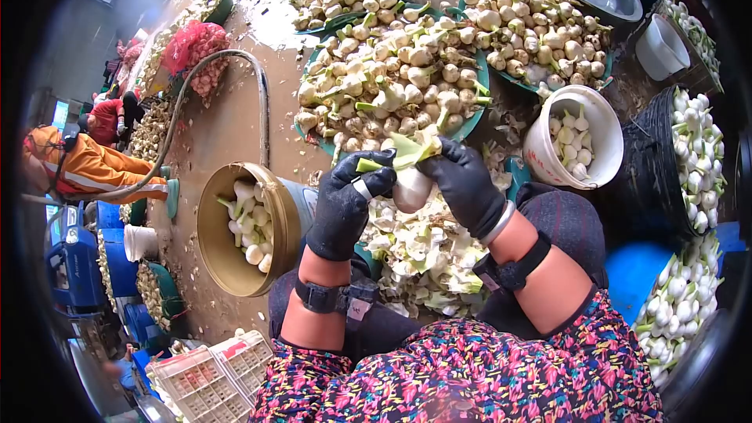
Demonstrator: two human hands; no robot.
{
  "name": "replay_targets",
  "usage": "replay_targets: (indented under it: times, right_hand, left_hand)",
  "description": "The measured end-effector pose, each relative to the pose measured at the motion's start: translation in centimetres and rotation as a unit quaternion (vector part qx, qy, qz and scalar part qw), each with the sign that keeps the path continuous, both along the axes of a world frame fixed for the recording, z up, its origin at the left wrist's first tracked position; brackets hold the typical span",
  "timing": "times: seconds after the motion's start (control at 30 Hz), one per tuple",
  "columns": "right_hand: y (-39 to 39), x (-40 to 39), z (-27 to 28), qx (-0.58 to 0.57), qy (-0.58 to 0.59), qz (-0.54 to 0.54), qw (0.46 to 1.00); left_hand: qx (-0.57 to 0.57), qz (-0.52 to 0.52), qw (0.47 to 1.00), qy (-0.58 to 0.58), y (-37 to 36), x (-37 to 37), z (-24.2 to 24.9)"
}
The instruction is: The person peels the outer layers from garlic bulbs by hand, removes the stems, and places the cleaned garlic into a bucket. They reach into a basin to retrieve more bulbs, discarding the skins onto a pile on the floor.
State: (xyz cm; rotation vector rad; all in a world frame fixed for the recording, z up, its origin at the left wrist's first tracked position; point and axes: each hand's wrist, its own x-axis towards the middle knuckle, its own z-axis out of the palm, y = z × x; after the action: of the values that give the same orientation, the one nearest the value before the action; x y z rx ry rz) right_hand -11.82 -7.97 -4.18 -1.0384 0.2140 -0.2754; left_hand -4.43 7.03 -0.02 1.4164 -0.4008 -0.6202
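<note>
Both my hands wear black gloves and meet at one garlic bulb (411,190) in front of my chest. My left hand (352,200) pinches its green stem, which points left. My right hand (464,186) has its fingers closed on the pale outer leaves above the bulb. The bulb hangs between the hands, its lower part pale and smooth. Beneath it lies a heap of peeled skins and leaves (427,254). Just beyond my hands, a wide green tray (479,82) is piled with untrimmed bulbs.
A tan bucket (215,266) with peeled garlic stands left, a white bucket (607,133) right. A black basket (646,157) of white bulbs is at far right. A hose (262,110) curves across the floor. A person in orange trousers (102,164) stands at left, beside a crate (211,376).
</note>
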Motion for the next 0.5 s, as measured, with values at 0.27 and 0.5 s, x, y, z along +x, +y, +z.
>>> replay_targets:
  times: [0.27, 0.5]
  right_hand:
    - [-0.4, -2.7, -0.3, -0.575, 0.155, 0.303, 0.744]
    - [-1.2, -1.0, 0.2, -0.141, -0.044, -0.010, 0.989]
  left_hand:
    - [-0.153, 0.046, 0.982, 0.100, 1.2, 1.5, -1.4]
    - [-0.092, 0.052, 0.992, 0.071, -0.1, 0.3, -0.4]
